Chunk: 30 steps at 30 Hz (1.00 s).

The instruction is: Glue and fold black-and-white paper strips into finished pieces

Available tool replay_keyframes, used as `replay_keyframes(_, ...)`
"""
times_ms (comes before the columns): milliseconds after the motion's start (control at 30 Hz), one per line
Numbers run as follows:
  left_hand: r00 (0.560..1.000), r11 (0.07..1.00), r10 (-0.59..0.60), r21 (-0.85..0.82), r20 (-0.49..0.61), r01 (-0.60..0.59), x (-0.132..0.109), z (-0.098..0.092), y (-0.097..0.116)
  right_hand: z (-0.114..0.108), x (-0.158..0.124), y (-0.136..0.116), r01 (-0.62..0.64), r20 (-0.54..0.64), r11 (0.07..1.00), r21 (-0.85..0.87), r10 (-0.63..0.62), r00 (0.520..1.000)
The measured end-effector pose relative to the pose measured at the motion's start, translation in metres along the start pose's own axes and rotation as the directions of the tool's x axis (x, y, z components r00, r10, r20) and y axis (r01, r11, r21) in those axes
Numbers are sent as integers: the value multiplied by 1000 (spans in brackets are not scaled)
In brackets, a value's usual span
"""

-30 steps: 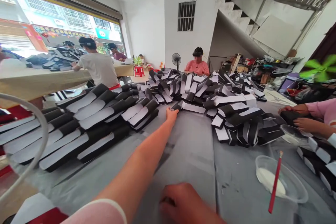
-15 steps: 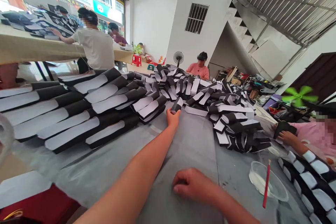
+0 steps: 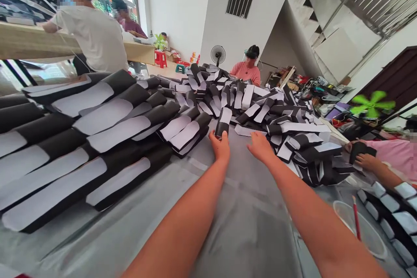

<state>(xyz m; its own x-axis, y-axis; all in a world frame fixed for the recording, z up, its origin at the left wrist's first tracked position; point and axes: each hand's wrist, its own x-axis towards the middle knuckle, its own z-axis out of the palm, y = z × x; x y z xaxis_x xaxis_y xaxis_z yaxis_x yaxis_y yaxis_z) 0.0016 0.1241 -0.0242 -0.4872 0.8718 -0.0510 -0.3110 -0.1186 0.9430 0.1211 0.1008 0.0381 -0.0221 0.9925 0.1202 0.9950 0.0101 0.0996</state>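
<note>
Head view showed a grey-sheeted table point(image 3: 250, 208), the bare right hand point(image 3: 260, 147) there with thumb and fingers apart. Just left, the nearer left hand point(image 3: 221, 147) clamped the near end of a black-and-white folded-paper piece point(image 3: 223, 122), its long axis toward the far edge.

In my left hand point(image 3: 222, 147), a black-and-white folded, paper-like piece point(image 3: 223, 126), dark end toward me, white end tilted up and away | Just beside my right hand point(image 3: 260, 147), a long, white-faced, paper-like strip point(image 3: 243, 130), lying crosswise at the near edge of a jumbled heap of black-and-white pieces point(image 3: 249, 97).
</note>
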Motion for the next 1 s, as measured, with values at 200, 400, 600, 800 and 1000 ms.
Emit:
replay_keyframes(200,996,992,94,89,11,-94,0,3,-7,14,47,-24,-79,-66,997,-14,78,995)
replay_keyframes(400,997,995,72,65,25,-74,0,5,-6,27,42,-16,-78,-125,996,-35,73,989)
replay_keyframes(600,997,990,77,112,30,-80,-1,5,-6,32,13,-9,-55,-155,997,-44,48,987)
replay_keyframes(800,999,996,44,75,25,-46,-3,2,1,24,-7,-13,-15,-104,999,-31,12,995)
replay_keyframes(1000,998,999,-1,-53,62,4,-7,-2,12,10,-50,-25,-183,-107,983,8,183,977)
